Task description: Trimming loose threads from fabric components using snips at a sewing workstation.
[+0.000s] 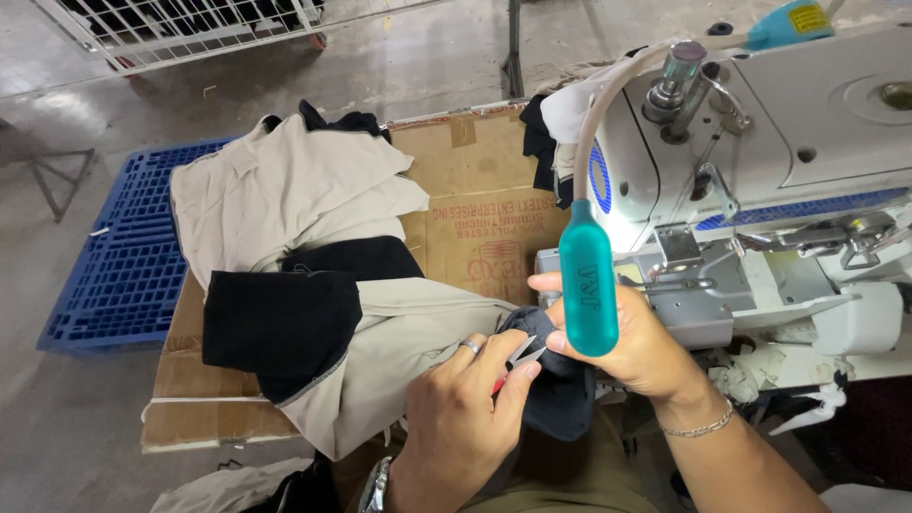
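Fingers (518,366) pinch one snipper (522,356) (maybe thread-cutter); two hands.

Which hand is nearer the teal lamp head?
Right. The right hand sits directly behind the teal lamp head, holding dark fabric; the left hand, with thread snips, is lower left.

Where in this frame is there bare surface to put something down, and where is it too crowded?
Bare cardboard shows between the beige and black garment pile and the sewing machine. The blue pallet is uncovered left of the pile. It is crowded where the left hand, with small snips, meets the right hand on dark fabric.
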